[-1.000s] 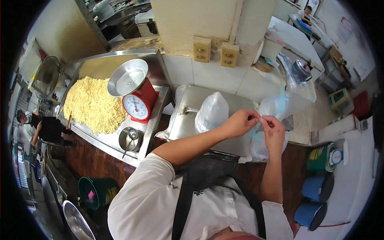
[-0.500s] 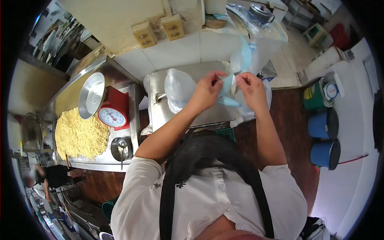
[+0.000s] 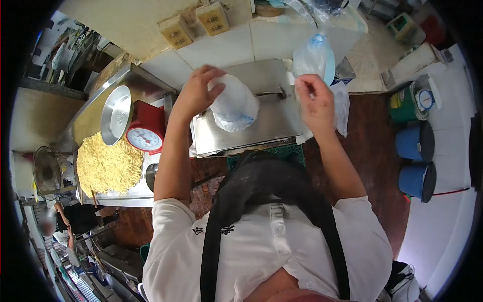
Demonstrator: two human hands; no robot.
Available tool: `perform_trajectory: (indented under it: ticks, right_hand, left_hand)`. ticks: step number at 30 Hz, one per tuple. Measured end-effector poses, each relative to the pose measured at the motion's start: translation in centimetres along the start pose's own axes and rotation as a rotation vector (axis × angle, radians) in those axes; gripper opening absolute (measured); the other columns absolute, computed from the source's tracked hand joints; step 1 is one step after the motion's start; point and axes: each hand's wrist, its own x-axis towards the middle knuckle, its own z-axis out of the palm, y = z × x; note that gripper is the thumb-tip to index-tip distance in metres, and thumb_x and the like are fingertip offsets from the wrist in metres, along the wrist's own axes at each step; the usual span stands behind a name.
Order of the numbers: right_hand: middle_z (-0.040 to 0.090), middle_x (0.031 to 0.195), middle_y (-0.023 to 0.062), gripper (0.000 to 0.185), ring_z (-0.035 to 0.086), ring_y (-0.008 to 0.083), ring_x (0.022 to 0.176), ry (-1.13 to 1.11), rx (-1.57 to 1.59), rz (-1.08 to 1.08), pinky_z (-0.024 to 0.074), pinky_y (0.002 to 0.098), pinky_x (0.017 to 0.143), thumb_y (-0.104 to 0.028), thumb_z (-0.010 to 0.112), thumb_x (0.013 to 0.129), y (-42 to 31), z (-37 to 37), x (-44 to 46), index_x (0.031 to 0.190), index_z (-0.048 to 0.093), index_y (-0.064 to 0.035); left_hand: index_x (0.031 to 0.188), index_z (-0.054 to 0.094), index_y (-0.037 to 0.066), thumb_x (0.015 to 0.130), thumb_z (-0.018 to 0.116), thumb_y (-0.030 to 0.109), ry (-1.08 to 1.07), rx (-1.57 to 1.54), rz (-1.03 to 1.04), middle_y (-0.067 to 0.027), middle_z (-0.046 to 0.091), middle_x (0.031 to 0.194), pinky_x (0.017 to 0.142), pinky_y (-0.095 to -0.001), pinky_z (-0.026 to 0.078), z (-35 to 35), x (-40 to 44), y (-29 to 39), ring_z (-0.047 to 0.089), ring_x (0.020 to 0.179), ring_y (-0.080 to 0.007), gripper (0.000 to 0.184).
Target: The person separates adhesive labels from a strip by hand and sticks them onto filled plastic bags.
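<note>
A filled white plastic bag [image 3: 234,104] with faint blue print rests on a stainless steel surface [image 3: 274,123]; its contents cannot be made out. At the bag's upper left is my left hand [image 3: 197,91], thumb and fingers apart and slightly blurred, nearly touching or touching the plastic. My right hand [image 3: 316,100] is over the surface's right edge, thumb and fingers pinched together near a small white piece that I cannot identify. Just behind that hand hangs a clear plastic bag [image 3: 309,59] with blue print, a light blue sheet [image 3: 329,65] beside it.
Left, a counter holds a pile of yellow noodles [image 3: 108,163], a red dial scale [image 3: 147,132] and its metal pan [image 3: 116,116]. Blue buckets [image 3: 415,141] stand along the right wall. Another person [image 3: 75,217] is at far left. Wall outlets [image 3: 212,19] are ahead.
My hands have parted: the left moved left to the white bag, the right stayed at the right edge. The light blue piece between them has left my hands. The white bag has shifted and turned.
</note>
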Motion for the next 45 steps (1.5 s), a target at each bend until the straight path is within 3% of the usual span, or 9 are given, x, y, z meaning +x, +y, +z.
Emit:
perform_trajectory:
  ticks: [2, 9, 11, 13, 16, 27, 37, 42, 45]
  right_hand:
    - [0.067, 0.082, 0.0064, 0.011, 0.060, 0.0122, 0.071, -0.054, 0.002, -0.027, 0.0491, 0.0285, 0.066, -0.011, 0.068, 0.095, 0.5, 1.2, -0.2, 0.099, 0.067, -0.0018]
    - [0.063, 0.079, 0.0087, 0.007, 0.061, 0.0191, 0.067, -0.120, 0.088, -0.140, 0.0494, 0.0314, 0.064, -0.006, 0.069, 0.092, 1.0, 6.7, -1.5, 0.095, 0.065, -0.0018]
    - [0.064, 0.081, 0.0092, 0.007, 0.062, 0.0192, 0.069, -0.133, -0.017, -0.103, 0.0500, 0.0314, 0.065, -0.006, 0.069, 0.092, 1.4, 2.9, -2.1, 0.095, 0.065, -0.0010]
    - [0.067, 0.083, 0.0095, 0.009, 0.063, 0.0176, 0.072, -0.163, 0.002, -0.102, 0.0507, 0.0307, 0.069, -0.007, 0.069, 0.092, 0.8, 4.1, -1.6, 0.097, 0.066, 0.0005]
    - [0.067, 0.083, 0.0091, 0.008, 0.062, 0.0171, 0.070, -0.157, 0.003, -0.123, 0.0500, 0.0298, 0.067, -0.006, 0.070, 0.092, 1.8, 5.2, -2.3, 0.097, 0.066, 0.0002]
    - [0.063, 0.084, 0.0109, 0.011, 0.063, 0.0295, 0.078, -0.173, -0.021, -0.194, 0.0515, 0.0392, 0.069, -0.003, 0.070, 0.085, 1.9, 7.1, -2.2, 0.094, 0.063, -0.0032]
    - [0.063, 0.097, 0.0108, 0.018, 0.060, 0.0317, 0.096, -0.248, -0.192, -0.517, 0.0489, 0.0438, 0.084, -0.010, 0.074, 0.081, 2.6, 13.9, -5.1, 0.093, 0.062, -0.0038]
    - [0.054, 0.130, 0.0202, 0.065, 0.052, 0.0387, 0.119, -0.570, -0.046, -0.582, 0.0406, 0.0472, 0.104, -0.025, 0.071, 0.085, 1.5, 11.2, -8.6, 0.139, 0.049, 0.0030]
    - [0.040, 0.148, 0.0263, 0.075, 0.039, 0.0443, 0.137, -0.399, -0.008, -0.471, 0.0351, 0.0496, 0.112, -0.024, 0.068, 0.087, 2.6, 13.4, -8.3, 0.148, 0.036, 0.0053]
  left_hand:
    - [0.118, 0.068, 0.009, 0.085, 0.076, 0.020, -0.175, -0.117, -0.150, -0.0191, 0.065, 0.111, 0.089, -0.0484, 0.051, -0.2, -0.7, -1.1, 0.063, 0.101, -0.0405, 0.036]
    - [0.105, 0.068, 0.003, 0.082, 0.069, 0.063, -0.002, 0.359, -0.590, -0.0233, 0.071, 0.085, 0.079, -0.0481, 0.055, 1.5, -2.1, 1.9, 0.070, 0.085, -0.0420, 0.064]
    - [0.110, 0.065, 0.002, 0.081, 0.077, 0.051, 0.083, 0.285, -0.516, -0.0229, 0.070, 0.088, 0.079, -0.0497, 0.055, 1.8, -2.4, 2.4, 0.068, 0.086, -0.0425, 0.059]
    - [0.106, 0.064, 0.001, 0.079, 0.082, 0.040, 0.164, 0.204, 0.018, -0.0213, 0.069, 0.092, 0.079, -0.0486, 0.054, 1.0, -3.0, 0.8, 0.067, 0.087, -0.0413, 0.051]
    - [0.104, 0.064, -0.001, 0.078, 0.083, 0.034, -0.098, -0.183, 0.013, -0.0215, 0.066, 0.095, 0.081, -0.0459, 0.053, 0.6, -3.3, -1.2, 0.066, 0.089, -0.0403, 0.047]
    - [0.092, 0.067, -0.007, 0.090, 0.066, 0.052, 0.084, 0.233, -0.659, -0.0330, 0.067, 0.083, 0.077, -0.0535, 0.054, 2.0, -1.6, 2.0, 0.067, 0.086, -0.0497, 0.059]
    - [0.082, 0.064, -0.010, 0.097, 0.057, 0.039, 0.068, 0.239, -0.584, -0.0346, 0.065, 0.084, 0.078, -0.0547, 0.052, 2.6, -0.4, -0.2, 0.064, 0.086, -0.0524, 0.051]
    - [0.084, 0.063, -0.010, 0.097, 0.056, 0.038, 0.123, 0.264, -0.525, -0.0357, 0.064, 0.085, 0.078, -0.0558, 0.051, 3.1, -1.1, -3.0, 0.063, 0.087, -0.0528, 0.050]
    - [0.085, 0.063, -0.009, 0.097, 0.055, 0.037, 0.120, 0.207, -0.604, -0.0354, 0.065, 0.086, 0.078, -0.0562, 0.051, 2.5, -0.9, -0.7, 0.064, 0.087, -0.0529, 0.049]
